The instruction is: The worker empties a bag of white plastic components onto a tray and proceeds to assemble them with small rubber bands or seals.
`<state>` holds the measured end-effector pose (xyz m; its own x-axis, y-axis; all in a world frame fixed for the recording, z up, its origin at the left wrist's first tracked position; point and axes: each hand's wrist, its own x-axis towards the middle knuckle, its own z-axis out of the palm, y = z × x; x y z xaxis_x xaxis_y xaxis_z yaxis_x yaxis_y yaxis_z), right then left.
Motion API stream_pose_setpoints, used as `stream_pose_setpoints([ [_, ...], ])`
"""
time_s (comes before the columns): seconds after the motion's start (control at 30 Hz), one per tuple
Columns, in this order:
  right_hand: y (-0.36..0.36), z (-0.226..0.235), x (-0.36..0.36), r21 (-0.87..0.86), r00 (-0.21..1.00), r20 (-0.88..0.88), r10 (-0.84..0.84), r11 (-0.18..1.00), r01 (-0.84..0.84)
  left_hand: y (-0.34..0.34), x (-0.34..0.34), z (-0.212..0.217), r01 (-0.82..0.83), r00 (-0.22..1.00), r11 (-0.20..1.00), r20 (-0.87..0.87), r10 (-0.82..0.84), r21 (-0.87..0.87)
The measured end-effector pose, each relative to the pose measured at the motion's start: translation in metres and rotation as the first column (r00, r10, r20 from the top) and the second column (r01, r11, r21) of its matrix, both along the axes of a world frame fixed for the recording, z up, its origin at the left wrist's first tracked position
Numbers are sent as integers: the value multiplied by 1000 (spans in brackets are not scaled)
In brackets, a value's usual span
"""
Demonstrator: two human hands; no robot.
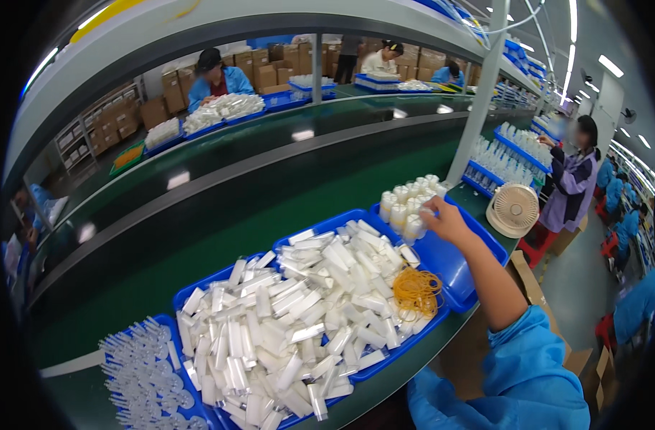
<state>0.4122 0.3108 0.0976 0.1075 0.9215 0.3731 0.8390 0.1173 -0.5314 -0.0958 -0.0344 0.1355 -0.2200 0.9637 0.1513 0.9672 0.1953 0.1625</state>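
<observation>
White rolls (398, 213) are stood in blue tray (446, 259), reached by R hand (448, 222); grip can't be told, fingertips partly hidden. Tray's flanked by fan (514, 209), post (476, 118) & heaped white pcs (292, 308), topped w/ yellow bands (416, 292). L hand can't be seen.

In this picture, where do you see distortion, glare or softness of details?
Head view: the overhead beam bows strongly and the corners go black; head view: glare spots dot the belt, and ceiling lamps burn out to white; head view: far workers look softer than the near packets.
</observation>
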Motion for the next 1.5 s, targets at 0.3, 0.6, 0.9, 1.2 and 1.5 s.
stream_pose_setpoints([
  [0.3, -41, 70, -111, -13, 856, 209, 473, 877, -481, -2, -29, -25, -160, 963, 984, -207, 174, 83],
  [0.6, -14, 51, -274, -226, 487, 413, 769, 605, -764, 0, -6, 12, -75, 969, 925, 248, -20, 371],
  [0.9, -10, 40, -294, -180, 313, 651, 691, 541, -822, 14, 45, -14, -193, 547, 842, 768, -334, 504],
  [1.2, -120, 87, -226, -206, 424, -62, 904, 403, -891, 34, 102, -24, -128, -329, 896, 834, -443, 426],
  [1.5, -182, 42, -198, 73, -45, -996, 79, 398, -915, 46, 115, -38, 87, -353, 870, 831, -429, 486],
])
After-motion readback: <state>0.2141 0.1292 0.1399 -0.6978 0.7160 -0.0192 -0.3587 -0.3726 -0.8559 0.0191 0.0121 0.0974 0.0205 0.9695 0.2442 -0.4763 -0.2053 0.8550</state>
